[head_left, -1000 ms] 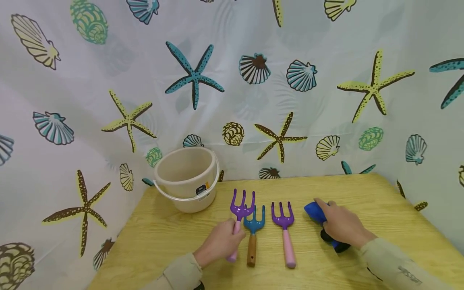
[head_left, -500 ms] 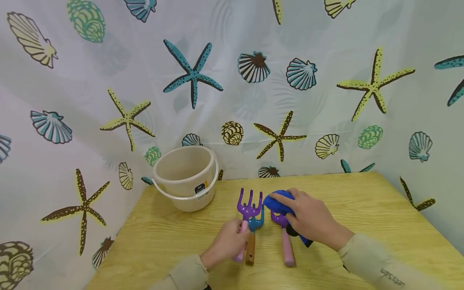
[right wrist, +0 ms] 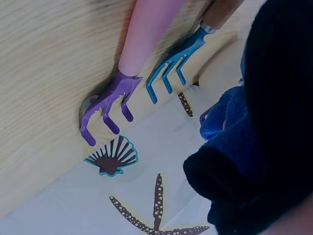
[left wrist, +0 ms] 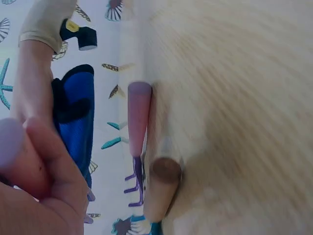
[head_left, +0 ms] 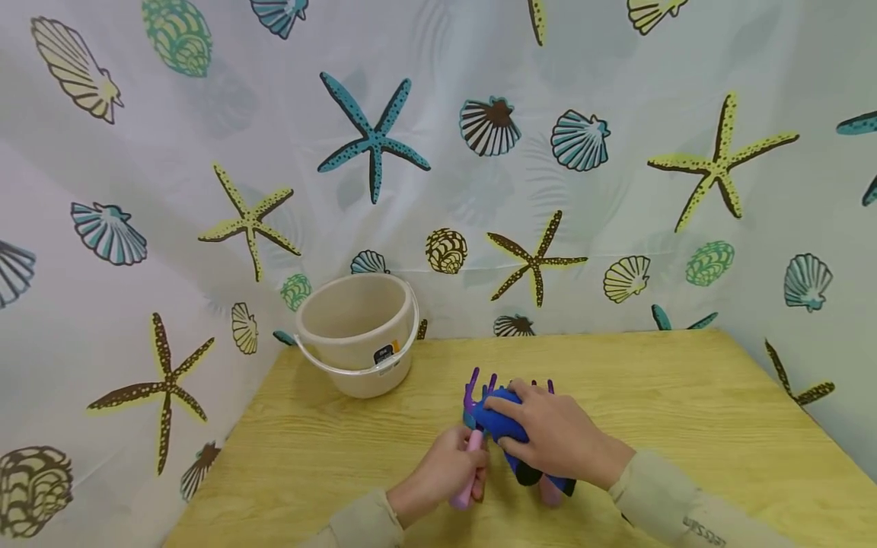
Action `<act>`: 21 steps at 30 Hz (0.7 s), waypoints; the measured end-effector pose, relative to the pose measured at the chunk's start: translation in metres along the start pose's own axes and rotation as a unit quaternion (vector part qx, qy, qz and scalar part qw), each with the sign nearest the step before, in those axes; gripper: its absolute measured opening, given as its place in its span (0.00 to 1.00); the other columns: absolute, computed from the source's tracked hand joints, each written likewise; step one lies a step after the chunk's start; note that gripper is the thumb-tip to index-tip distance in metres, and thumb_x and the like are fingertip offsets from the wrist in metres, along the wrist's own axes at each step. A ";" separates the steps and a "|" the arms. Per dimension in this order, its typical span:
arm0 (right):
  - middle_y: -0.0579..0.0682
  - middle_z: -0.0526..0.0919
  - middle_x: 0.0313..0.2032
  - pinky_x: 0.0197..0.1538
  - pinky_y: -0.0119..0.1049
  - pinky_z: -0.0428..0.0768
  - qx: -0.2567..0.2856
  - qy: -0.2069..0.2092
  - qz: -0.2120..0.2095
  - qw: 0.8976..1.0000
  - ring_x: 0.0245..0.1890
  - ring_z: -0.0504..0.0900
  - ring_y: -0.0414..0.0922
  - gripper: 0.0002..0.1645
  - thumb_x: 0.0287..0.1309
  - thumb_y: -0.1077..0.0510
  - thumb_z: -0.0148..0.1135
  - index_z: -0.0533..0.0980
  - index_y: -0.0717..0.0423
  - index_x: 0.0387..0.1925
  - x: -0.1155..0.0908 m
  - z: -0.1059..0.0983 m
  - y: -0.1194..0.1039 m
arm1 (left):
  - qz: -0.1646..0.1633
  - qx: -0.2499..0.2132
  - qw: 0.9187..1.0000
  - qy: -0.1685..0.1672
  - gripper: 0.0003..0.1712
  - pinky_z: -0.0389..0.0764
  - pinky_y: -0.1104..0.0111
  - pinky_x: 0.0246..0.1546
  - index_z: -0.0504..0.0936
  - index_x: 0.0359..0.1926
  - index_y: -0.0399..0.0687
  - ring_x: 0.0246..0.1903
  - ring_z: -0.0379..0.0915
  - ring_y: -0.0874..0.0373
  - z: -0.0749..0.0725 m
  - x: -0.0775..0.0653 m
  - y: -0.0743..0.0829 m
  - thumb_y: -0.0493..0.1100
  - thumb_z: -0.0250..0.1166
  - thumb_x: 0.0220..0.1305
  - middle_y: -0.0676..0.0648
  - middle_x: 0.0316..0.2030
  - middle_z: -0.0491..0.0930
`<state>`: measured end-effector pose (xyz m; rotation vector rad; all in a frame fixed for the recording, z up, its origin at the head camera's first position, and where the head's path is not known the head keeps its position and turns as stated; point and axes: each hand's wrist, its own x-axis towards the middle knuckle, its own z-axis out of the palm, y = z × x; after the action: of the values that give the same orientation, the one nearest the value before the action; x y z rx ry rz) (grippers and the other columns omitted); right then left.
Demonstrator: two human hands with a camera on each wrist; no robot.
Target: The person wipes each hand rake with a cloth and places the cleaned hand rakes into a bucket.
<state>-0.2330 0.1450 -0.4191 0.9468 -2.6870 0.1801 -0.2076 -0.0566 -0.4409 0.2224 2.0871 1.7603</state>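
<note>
My left hand [head_left: 445, 472] grips the pink handle of a purple three-tined hand fork [head_left: 470, 472], raised with its tines pointing away. In my right hand [head_left: 565, 434] is a blue cloth [head_left: 503, 417] with black parts, held against the head of that fork and covering much of it. Two more hand forks lie on the table below: a teal fork with a wooden handle [right wrist: 176, 63], and a second purple fork with a pink handle [right wrist: 110, 100]. In the head view the cloth and hands hide most of both.
A cream bucket [head_left: 352, 335] with a clear handle stands at the back left of the wooden table [head_left: 651, 380]. Behind the table hangs a white curtain [head_left: 425, 190] printed with shells and starfish.
My right hand has carried the blue cloth leftward from the right side of the table onto the held fork's head. My left hand has moved slightly right with the fork.
</note>
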 end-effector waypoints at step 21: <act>0.58 0.78 0.51 0.27 0.41 0.85 -0.171 0.052 0.007 0.984 0.43 0.82 0.55 0.27 0.59 0.54 0.71 0.77 0.37 0.60 -0.008 0.006 0.010 | -0.019 -0.040 0.999 0.030 0.07 0.66 0.74 0.08 0.73 0.44 0.38 0.11 0.63 0.62 0.014 -0.012 0.008 0.37 0.58 0.67 0.49 0.23 0.73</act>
<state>-0.2346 0.1561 -0.4274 0.7884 -2.5167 -0.2174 -0.1923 -0.0463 -0.4331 0.1080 2.0433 1.8443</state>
